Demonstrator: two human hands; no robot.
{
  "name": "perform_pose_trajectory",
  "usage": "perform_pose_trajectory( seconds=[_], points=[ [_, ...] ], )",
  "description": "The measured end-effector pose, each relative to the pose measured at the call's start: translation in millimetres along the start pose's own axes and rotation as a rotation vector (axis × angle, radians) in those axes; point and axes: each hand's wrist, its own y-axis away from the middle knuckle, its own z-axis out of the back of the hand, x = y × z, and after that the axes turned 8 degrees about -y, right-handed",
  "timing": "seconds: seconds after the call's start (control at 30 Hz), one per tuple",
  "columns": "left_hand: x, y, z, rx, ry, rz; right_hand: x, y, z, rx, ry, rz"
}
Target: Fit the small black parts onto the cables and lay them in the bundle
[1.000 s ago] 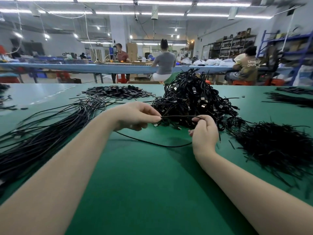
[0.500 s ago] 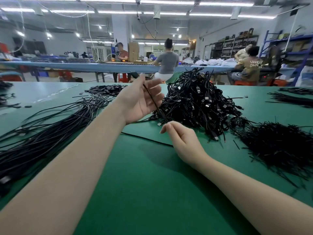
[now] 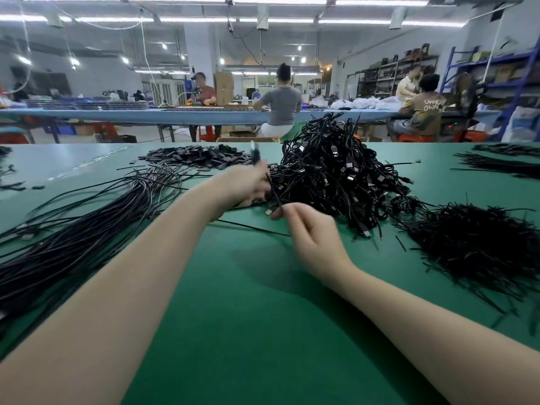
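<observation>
While my left hand (image 3: 248, 182) grips one black cable (image 3: 273, 194) above the green table (image 3: 248, 302), my right hand (image 3: 309, 229) pinches its plug end. Fitting seems underway; next I must lay it in the bundle (image 3: 87, 229) at my left.

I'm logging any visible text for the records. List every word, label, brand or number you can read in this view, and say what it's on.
"UN... OWN...": pale letters on the back of the olive T-shirt of the seated person at far right; both words are cut off and the rest is blurred.
Cardboard boxes and shelf contents in the background: any print is too small to read.
Cable pile connectors: no readable marking.
</observation>
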Motion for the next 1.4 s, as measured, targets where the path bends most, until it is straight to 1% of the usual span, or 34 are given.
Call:
perform_pose_trajectory(
  seconds=[0.03, 0.07, 0.1, 0.13, 0.17, 0.2, 0.23, 0.27, 0.3, 0.33, 0.37, 0.4, 0.43, 0.5, 0.57, 0.6, 0.63, 0.67, 0.73, 0.77, 0.8, 0.83, 0.87, 0.93, 0.97, 1.0, 1.03, 1.07, 1.1, 1.13, 1.17, 1.23, 1.33, 1.4],
  points=[
    [-5, -2, 5, -0.049, 0.249, -0.063, 1, 3, -4, 0.108, 0.036, 0.011],
    [-10, -2, 12, -0.048, 0.52, -0.123, 1, 5, -8, 0.216, 0.07, 0.004],
    [-16, 2, 20, 0.001, 0.756, -0.192, -1, 6, -9, 0.296, 0.093, -0.022],
    [-19, 8, 30, 0.073, 0.893, -0.253, -4, 4, -10, 0.318, 0.097, -0.069],
    [-20, 15, 41, 0.159, 0.92, -0.291, -6, 2, -8, 0.284, 0.087, -0.125],
    [-20, 21, 50, 0.266, 0.86, -0.297, -7, -1, -5, 0.216, 0.078, -0.183],
    [-19, 26, 57, 0.405, 0.727, -0.276, -9, -4, -2, 0.141, 0.083, -0.235],
    [-17, 29, 60, 0.533, 0.52, -0.229, -10, -6, 0, 0.072, 0.101, -0.267],
    [-15, 31, 55, 0.608, 0.248, -0.149, -11, -7, 1, 0.012, 0.125, -0.266],
    [-13, 32, 47, 0.647, -0.028, -0.045, -11, -8, 1, -0.044, 0.147, -0.229],
    [-11, 30, 37, 0.64, -0.228, 0.065, -9, -8, 0, -0.091, 0.156, -0.163],
    [-11, 28, 25, 0.595, -0.323, 0.14, -6, -8, -2, -0.122, 0.15, -0.084],
    [-9, 25, 15, 0.521, -0.328, 0.154, -2, -7, -5, -0.136, 0.138, -0.008],
    [-7, 14, 5, 0.291, -0.16, 0.064, 2, -6, -8, -0.119, 0.121, 0.074],
    [-9, 9, 8, 0.051, 0.101, -0.049, -1, -5, -9, -0.034, 0.066, 0.011],
    [-13, 7, 11, -0.023, 0.26, -0.096, -4, -4, -8, 0.041, 0.048, -0.043],
    [-16, 6, 15, -0.042, 0.449, -0.14, -7, -4, -7, 0.118, 0.044, -0.095],
    [-19, 7, 19, -0.008, 0.645, -0.188, -10, -3, -6, 0.178, 0.051, -0.142],
    [-23, 15, 28, 0.13, 0.947, -0.272, -16, -4, -3, 0.213, 0.095, -0.207],
    [-24, 19, 33, 0.205, 1.01, -0.29, -18, -6, -1, 0.203, 0.138, -0.233],
    [-23, 22, 39, 0.282, 1.003, -0.294, -19, -7, 1, 0.189, 0.19, -0.265],
    [-22, 24, 43, 0.373, 0.914, -0.294, -19, -9, 4, 0.163, 0.234, -0.302],
    [-20, 26, 46, 0.46, 0.74, -0.279, -18, -12, 8, 0.116, 0.26, -0.335],
    [-15, 28, 41, 0.576, 0.224, -0.157, -13, -19, 16, -0.023, 0.286, -0.352],
    [-13, 27, 33, 0.585, -0.02, -0.062, -8, -23, 19, -0.094, 0.289, -0.336],
    [-12, 24, 21, 0.535, -0.174, 0.029, -3, -27, 20, -0.151, 0.282, -0.303],
    [-11, 20, 10, 0.434, -0.203, 0.087, 3, -30, 19, -0.186, 0.267, -0.252],
    [-9, 15, 0, 0.311, -0.111, 0.104, 9, -31, 15, -0.194, 0.243, -0.188],
    [-8, 11, -8, 0.208, 0.046, 0.091, 16, -31, 9, -0.171, 0.214, -0.123],
    [-7, 7, -13, 0.146, 0.224, 0.065, 20, -29, 3, -0.122, 0.185, -0.071],
    [-7, 4, -14, 0.119, 0.387, 0.029, 21, -26, -3, -0.066, 0.161, -0.039],
    [-10, 3, -13, 0.102, 0.607, -0.055, 18, -21, -10, 0.003, 0.115, -0.037],
    [-13, 5, -5, 0.104, 0.774, -0.121, 4, -17, -5, 0.028, 0.068, -0.145],
    [-14, 7, -2, 0.118, 0.851, -0.137, -6, -12, 3, 0.088, 0.116, -0.219]
  ],
)
